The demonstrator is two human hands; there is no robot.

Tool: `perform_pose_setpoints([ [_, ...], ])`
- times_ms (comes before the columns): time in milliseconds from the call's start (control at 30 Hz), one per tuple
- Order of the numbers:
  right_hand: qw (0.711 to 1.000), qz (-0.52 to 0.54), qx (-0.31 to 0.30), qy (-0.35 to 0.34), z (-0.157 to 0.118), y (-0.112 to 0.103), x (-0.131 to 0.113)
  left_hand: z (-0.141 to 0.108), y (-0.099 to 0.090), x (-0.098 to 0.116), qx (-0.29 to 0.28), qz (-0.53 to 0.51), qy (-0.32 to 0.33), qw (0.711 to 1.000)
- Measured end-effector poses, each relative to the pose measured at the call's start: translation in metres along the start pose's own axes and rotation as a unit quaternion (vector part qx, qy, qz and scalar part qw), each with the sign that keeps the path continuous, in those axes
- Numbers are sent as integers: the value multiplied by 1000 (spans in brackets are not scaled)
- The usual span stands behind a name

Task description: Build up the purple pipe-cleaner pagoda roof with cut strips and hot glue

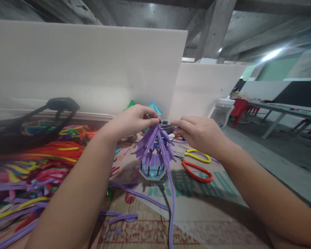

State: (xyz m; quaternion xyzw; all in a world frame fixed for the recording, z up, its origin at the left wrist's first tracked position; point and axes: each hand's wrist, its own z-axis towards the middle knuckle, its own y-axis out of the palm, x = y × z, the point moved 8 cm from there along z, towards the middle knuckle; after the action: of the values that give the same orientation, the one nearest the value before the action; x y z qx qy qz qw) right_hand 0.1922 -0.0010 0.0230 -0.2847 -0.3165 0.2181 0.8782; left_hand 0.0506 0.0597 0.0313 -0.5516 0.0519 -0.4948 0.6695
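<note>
A small pavilion model point(152, 171) stands upright at the middle of the table, its tiered roof point(150, 141) made of purple pipe cleaners. My left hand point(137, 119) pinches the roof's peak between thumb and fingers. My right hand point(200, 133) is closed around a dark pair of pliers point(168, 127), whose jaws reach the peak beside my left fingertips. Most of the handles are hidden by my fingers. One long purple pipe cleaner point(171, 197) hangs from the roof and runs down toward the table's near edge.
Scissors point(197, 166) with one yellow and one red handle lie right of the model. Heaped pipe cleaners point(54, 152) in many colours cover the left side. Green point(131, 104) and blue point(153, 106) roof peaks show behind. A clear bottle point(221, 112) stands at back right, before white panels point(93, 69).
</note>
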Motion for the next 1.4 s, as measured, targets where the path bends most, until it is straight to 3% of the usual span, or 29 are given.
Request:
perform_pose_setpoints([
  [400, 999, -41, 25, -9, -1, 6, -2, -2, 0, 3, -3, -4, 2, 1000],
  [1400, 1000, -26, 12, 1, -2, 8, 1, 2, 2, 1, -6, 0, 4, 1000],
])
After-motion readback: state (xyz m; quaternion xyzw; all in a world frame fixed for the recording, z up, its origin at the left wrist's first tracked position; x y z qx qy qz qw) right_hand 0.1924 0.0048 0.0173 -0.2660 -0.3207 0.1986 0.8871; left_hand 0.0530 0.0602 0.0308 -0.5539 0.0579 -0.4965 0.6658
